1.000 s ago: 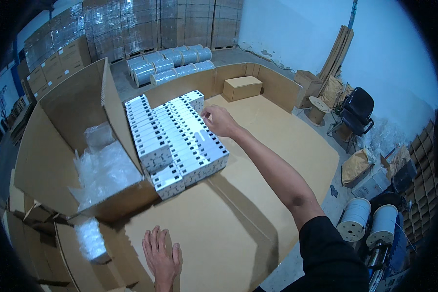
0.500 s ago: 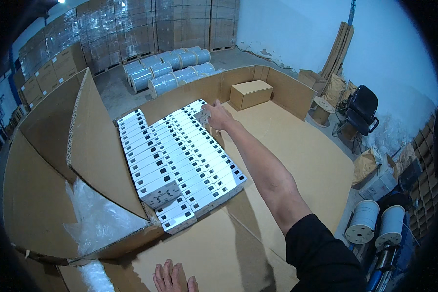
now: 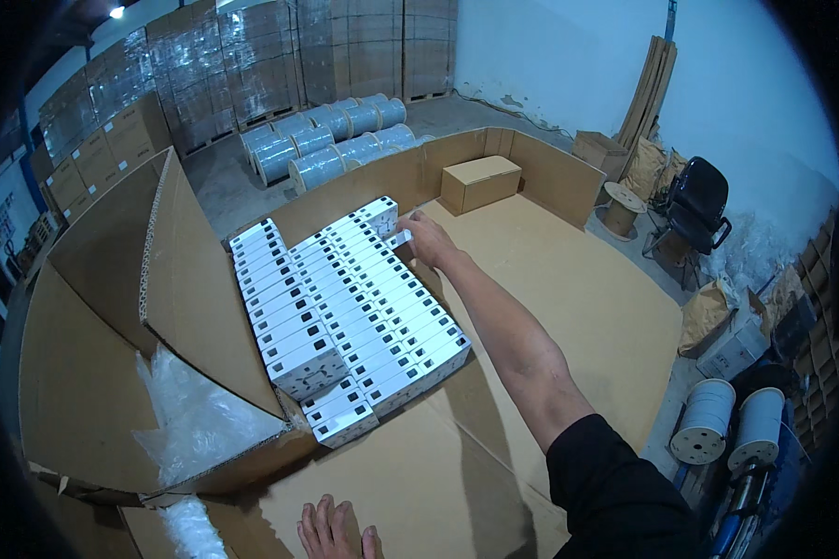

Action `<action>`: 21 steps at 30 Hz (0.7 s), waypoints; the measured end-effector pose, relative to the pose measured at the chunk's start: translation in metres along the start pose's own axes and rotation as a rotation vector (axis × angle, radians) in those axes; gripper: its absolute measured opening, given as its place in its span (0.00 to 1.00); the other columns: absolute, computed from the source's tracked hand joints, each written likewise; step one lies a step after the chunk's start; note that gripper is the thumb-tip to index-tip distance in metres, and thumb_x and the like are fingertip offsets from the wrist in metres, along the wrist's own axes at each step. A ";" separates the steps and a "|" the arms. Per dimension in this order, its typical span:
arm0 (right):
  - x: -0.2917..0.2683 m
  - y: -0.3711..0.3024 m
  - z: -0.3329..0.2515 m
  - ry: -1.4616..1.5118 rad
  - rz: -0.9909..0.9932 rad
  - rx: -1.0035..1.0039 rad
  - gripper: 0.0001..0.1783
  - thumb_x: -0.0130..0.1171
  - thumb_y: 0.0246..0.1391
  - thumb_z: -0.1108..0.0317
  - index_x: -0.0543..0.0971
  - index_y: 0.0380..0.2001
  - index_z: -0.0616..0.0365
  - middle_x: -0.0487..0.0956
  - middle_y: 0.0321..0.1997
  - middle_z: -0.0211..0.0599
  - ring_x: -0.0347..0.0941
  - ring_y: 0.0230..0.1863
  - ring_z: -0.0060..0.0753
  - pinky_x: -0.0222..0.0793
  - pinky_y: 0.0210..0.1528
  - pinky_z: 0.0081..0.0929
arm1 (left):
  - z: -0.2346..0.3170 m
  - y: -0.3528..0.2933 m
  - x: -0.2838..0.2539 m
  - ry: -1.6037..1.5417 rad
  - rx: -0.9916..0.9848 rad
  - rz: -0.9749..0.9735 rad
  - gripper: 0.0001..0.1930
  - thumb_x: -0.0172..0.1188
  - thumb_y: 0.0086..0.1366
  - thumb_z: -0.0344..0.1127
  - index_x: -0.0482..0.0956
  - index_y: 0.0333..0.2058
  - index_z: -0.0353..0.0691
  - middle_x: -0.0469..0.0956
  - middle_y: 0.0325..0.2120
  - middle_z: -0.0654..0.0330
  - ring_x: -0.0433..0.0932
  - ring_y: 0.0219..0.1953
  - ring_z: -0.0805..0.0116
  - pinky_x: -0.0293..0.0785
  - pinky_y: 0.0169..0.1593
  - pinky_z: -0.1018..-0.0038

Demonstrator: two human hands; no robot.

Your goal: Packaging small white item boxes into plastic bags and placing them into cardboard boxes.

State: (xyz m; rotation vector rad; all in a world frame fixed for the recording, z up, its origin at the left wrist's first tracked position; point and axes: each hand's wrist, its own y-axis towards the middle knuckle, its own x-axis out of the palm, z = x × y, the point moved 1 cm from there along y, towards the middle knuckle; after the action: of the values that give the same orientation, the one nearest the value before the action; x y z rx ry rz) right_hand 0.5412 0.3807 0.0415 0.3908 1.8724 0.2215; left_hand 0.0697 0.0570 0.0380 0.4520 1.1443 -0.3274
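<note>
Several slim white boxes (image 3: 368,293) with dark square marks stand packed in rows on the brown cardboard surface (image 3: 569,279), and part of the left row is stacked higher. My right arm reaches to the far right end of these rows. There my right hand (image 3: 429,241) is closed on a small white box (image 3: 400,239), with its fingers partly hidden behind the hand. My left hand (image 3: 331,529) is at the lower edge, with its visible fingers stretched out over the cardboard, holding nothing.
A closed brown carton (image 3: 481,184) sits in the far corner against the cardboard wall (image 3: 555,168). Upright cardboard flaps (image 3: 191,279) and clear plastic film (image 3: 200,415) stand left of the rows. Wrapped reels (image 3: 354,149), a black chair (image 3: 699,207) and white spools (image 3: 702,419) lie beyond.
My right hand has shifted slightly nearer and to the right at the end of the rows, with a white box now showing at its fingers. My left hand has barely moved.
</note>
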 end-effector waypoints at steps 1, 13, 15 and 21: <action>-0.003 -0.005 -0.002 0.004 0.000 0.000 0.20 0.58 0.55 0.75 0.75 0.51 0.45 0.72 0.55 0.47 0.72 0.57 0.56 0.70 0.58 0.46 | 0.000 -0.001 0.000 0.021 0.016 0.003 0.26 0.60 0.66 0.41 0.70 0.59 0.39 0.65 0.63 0.48 0.58 0.67 0.40 0.54 0.68 0.46; -0.087 -0.128 -0.008 -0.047 0.029 0.125 0.14 0.65 0.53 0.68 0.79 0.44 0.46 0.76 0.48 0.40 0.75 0.52 0.51 0.73 0.52 0.45 | -0.008 -0.015 0.013 -0.105 -0.076 0.037 0.25 0.62 0.60 0.36 0.71 0.56 0.39 0.65 0.64 0.51 0.56 0.69 0.43 0.49 0.72 0.49; -0.102 -0.159 -0.014 -0.062 0.071 0.173 0.13 0.67 0.52 0.67 0.80 0.43 0.47 0.77 0.45 0.42 0.75 0.51 0.51 0.73 0.52 0.45 | -0.009 -0.019 0.013 -0.104 -0.076 0.047 0.26 0.63 0.61 0.37 0.71 0.58 0.41 0.65 0.64 0.52 0.55 0.70 0.44 0.47 0.72 0.49; -0.140 -0.261 -0.040 -0.035 0.167 0.188 0.12 0.68 0.52 0.66 0.82 0.41 0.51 0.78 0.40 0.45 0.76 0.47 0.50 0.73 0.50 0.45 | -0.013 -0.023 0.017 -0.140 0.000 0.124 0.23 0.62 0.64 0.35 0.71 0.57 0.39 0.67 0.62 0.50 0.59 0.68 0.43 0.51 0.71 0.51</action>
State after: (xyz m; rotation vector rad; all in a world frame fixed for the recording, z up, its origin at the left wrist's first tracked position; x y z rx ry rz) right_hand 0.5029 0.0878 0.0888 0.6770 1.8328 0.1491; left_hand 0.0552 0.0433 0.0135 0.4905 0.9757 -0.2474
